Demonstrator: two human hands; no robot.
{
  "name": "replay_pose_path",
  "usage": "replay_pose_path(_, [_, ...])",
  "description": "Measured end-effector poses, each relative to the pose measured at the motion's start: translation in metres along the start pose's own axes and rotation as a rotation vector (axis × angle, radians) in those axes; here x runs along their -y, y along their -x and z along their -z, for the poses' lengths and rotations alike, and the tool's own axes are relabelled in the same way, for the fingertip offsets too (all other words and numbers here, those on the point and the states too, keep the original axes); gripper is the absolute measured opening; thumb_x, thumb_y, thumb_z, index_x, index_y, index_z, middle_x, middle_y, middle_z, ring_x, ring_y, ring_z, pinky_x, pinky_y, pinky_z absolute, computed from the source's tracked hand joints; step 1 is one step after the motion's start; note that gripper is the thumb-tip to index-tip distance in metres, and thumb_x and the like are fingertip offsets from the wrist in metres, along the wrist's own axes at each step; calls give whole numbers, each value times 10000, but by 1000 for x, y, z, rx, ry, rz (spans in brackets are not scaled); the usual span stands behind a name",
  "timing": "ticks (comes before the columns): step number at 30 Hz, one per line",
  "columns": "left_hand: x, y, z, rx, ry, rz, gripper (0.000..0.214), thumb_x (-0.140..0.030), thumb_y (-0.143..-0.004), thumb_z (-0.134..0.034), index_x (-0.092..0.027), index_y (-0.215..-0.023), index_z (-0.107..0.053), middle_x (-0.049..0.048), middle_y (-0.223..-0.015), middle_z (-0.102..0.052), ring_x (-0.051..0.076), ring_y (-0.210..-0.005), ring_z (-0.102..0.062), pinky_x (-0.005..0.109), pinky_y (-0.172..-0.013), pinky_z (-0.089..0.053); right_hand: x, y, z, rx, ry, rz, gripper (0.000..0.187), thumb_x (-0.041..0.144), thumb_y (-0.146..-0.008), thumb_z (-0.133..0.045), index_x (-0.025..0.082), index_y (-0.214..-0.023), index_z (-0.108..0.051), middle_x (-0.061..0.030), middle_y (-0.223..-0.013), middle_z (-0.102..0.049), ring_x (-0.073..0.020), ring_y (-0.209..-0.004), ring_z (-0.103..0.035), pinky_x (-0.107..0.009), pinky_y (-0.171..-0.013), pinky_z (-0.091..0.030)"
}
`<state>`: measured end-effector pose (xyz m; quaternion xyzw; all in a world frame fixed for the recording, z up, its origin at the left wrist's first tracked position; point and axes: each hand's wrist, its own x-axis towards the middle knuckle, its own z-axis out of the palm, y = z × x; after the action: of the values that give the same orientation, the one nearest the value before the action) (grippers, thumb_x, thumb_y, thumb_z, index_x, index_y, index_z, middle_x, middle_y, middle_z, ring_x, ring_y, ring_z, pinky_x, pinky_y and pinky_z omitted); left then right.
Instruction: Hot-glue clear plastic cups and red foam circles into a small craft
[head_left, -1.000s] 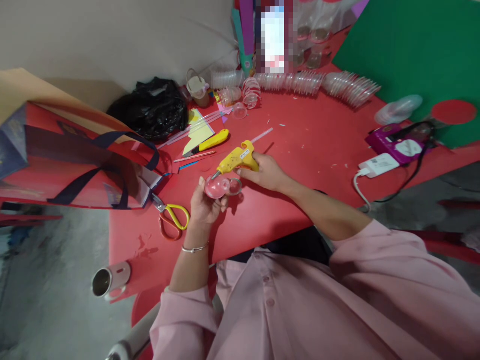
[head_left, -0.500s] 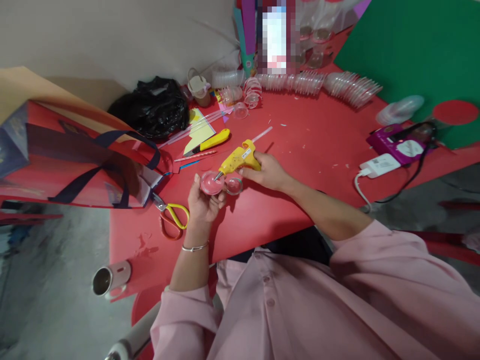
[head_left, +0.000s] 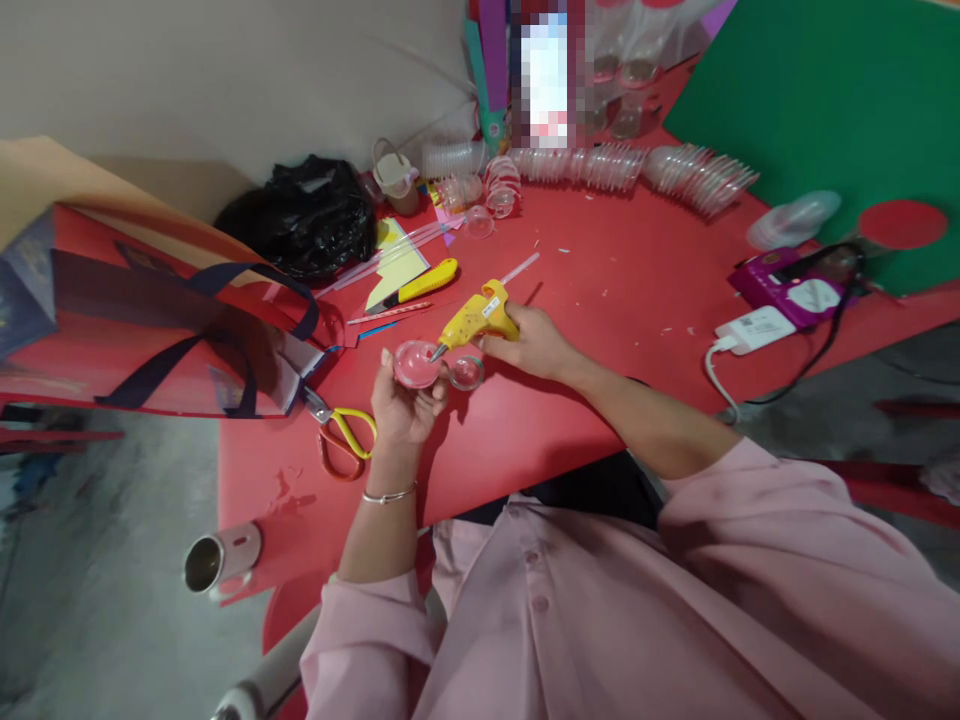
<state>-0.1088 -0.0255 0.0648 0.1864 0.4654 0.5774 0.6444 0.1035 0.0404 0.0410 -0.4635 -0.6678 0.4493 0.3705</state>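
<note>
**Gun tip on the pink cup, gluing under way**

Starting nearest me, a mug (head_left: 217,558) lies on its side at the edge of the table (head_left: 585,300), well short and left of the gun (head_left: 474,318). Scissors (head_left: 341,435) lie closer to the gun, on its near left.

My view then reaches the left hand (head_left: 401,408). Its fingers are closed around the pink cup (head_left: 416,363), which it holds just off the table with the open face up, directly at the gun's nozzle. The tip touches the cup's right inner rim. A clear cup (head_left: 466,373) sits on the table just under the gun, with no hand on it.

The right hand (head_left: 529,345) is wrapped tight around the gun's grip. I cannot tell whether a finger is pressing the trigger.

I judge the gluing to be in progress. The nozzle is on the work, I can make out no bead of glue, and the clear cup is still apart from the pink one.

Beyond the gun lie a knife (head_left: 416,285), a black bag (head_left: 307,215) and, farthest off, a row of lids (head_left: 622,165).

Compared with a second ago, the pink cup has turned from a tilted pose to face up and slid a little left. The nozzle, then above the cup, now rests inside it, and the right hand has barely moved.
</note>
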Motion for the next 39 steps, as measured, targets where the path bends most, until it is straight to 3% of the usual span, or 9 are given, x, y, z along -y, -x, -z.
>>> replay_pose_path(21, [0,-2,8,64,-35,137,760,-793,-1011,-472,-92,-949,-760,103,-655,-736,113,-387,-570,191,-339,-416,2,0,1,3,-47,-11,424,529,-823,-743,175,-1055,-762,-65,-960,-789,-232,-855,-708,-352,-785,-523])
replay_pose_path(32, [4,-1,9,32,-3,10,681,-776,-950,-619,-109,-975,-755,108,-759,-767,114,-475,-627,184,-386,-460,-2,-3,1,5,-20,-20,451,559,-838,-739,168,-1061,-766,-68,-958,-787,-242,-867,-709,-359,-791,-528])
replay_pose_path(39, [7,-3,14,88,13,-130,574,-722,-898,-737,-166,-1037,-771,99,-864,-797,142,-610,-695,187,-447,-502,-3,-3,1,12,-41,-31,421,552,-836,-743,194,-1056,-762,-63,-969,-780,-253,-888,-703,-379,-820,-538])
